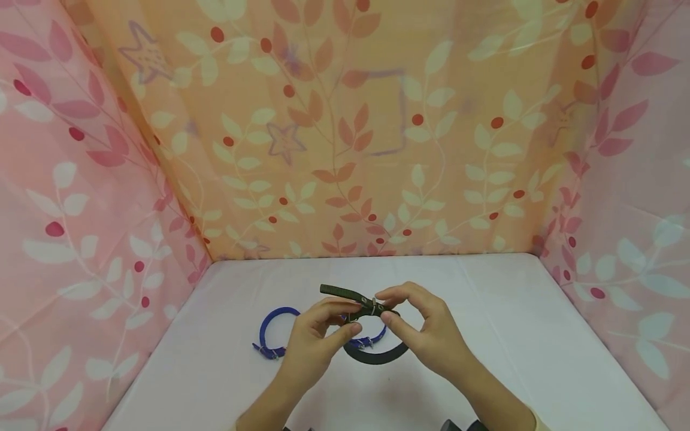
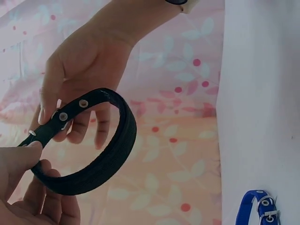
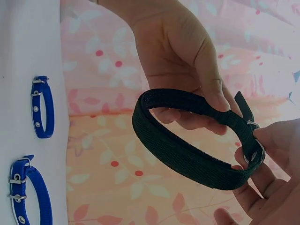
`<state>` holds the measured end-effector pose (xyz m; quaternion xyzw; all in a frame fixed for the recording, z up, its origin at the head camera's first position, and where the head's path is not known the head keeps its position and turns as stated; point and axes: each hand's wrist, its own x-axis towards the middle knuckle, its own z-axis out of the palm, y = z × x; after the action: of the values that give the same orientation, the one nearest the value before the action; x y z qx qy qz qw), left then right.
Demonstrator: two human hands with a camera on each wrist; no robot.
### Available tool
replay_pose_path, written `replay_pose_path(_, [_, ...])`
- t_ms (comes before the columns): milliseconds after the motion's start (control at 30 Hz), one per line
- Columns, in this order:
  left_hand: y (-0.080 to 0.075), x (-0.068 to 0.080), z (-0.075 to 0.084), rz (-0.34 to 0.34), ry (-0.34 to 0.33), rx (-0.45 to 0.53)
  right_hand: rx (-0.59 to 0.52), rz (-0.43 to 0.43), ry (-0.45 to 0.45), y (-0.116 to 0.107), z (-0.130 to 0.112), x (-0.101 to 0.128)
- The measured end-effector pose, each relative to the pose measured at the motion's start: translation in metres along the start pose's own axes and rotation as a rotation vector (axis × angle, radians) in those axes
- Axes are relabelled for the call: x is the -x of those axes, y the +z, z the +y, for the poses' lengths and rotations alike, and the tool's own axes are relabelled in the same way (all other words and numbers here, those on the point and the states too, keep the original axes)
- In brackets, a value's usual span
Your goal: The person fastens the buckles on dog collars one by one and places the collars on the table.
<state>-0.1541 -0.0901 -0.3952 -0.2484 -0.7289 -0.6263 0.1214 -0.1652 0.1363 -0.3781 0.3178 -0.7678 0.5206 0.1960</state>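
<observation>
Pinching the black collar [image 1: 372,335] from both sides, the two hands hold it in the air just above the white table [image 1: 539,335]; the left hand [image 1: 312,344] has thumb and fingers curled on the strap near the eyelet holes, and the right hand [image 1: 431,335] nips the strap with thumb and forefinger at the metal buckle [image 3: 257,152], its other fingers curled beneath. The strap's free tip [image 1: 330,290] sticks out past the left hand's fingers, up and away from the person; the rest of the collar hangs as a closed loop below and between the hands.

The work in hand looks like fastening or loosening at the buckle (I cannot tell which); to do it well, the right hand should probably keep the buckle frame steady while the left feeds the strap straight, not twisted, so the prong meets an eyelet squarely.

By count: one black collar, in the hands; two blue collars, one [image 3: 43,107] lying on the table just beyond the left hand and the other [image 3: 29,197] beside it, both buckled into loops. Around the table hang leaf-printed cloths [image 1: 345,131], pink at the sides and orange behind.
</observation>
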Motion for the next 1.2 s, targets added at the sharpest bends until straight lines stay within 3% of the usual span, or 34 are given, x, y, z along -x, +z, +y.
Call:
replay_pose_path(267, [0.004,0.002,-0.002,-0.007,0.086,0.028,-0.008,-0.056,-0.058,-0.001,0.003,0.0])
replay_pose_path(533, [0.005,0.004,0.001,-0.037,0.081,0.068,0.036,-0.065,-0.112,-0.001,0.005,0.0])
replay_pose_path(767, [0.007,0.004,-0.002,-0.052,0.109,0.108,0.101,-0.069,-0.109,-0.001,0.004,0.0])
replay_pose_path(1000, [0.009,0.005,-0.003,-0.018,0.083,-0.012,0.123,-0.029,-0.13,0.0,0.004,0.0])
replay_pose_path(1200, [0.014,0.006,-0.005,-0.048,0.173,-0.098,0.108,0.054,-0.184,0.003,0.004,0.0])
